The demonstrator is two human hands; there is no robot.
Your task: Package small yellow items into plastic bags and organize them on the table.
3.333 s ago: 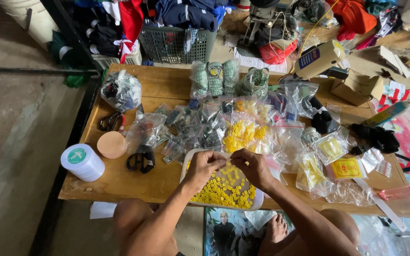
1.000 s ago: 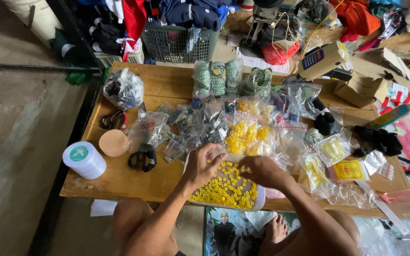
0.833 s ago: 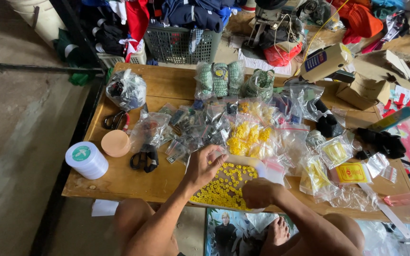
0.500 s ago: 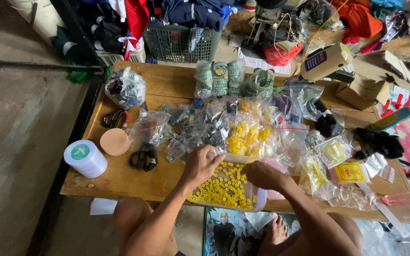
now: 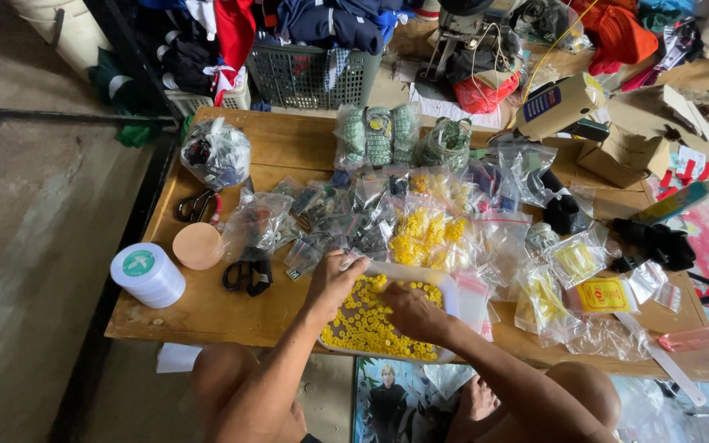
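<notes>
Both hands sit lower than a moment ago: my right hand (image 5: 414,310) has dropped from the bags into the white tray (image 5: 451,285) at the table's near edge, fingers curled over yellow buttons (image 5: 364,324); my left hand (image 5: 334,277) pinches the tray's far rim.

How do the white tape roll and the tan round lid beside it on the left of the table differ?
The white tape roll is taller, a stubby cylinder with a green mark on top; the tan lid is a low, flat, plain disc. The roll sits nearer the table edge, the lid further in, by the black scissors. Both are round, lie flat, and are away from both hands.
</notes>
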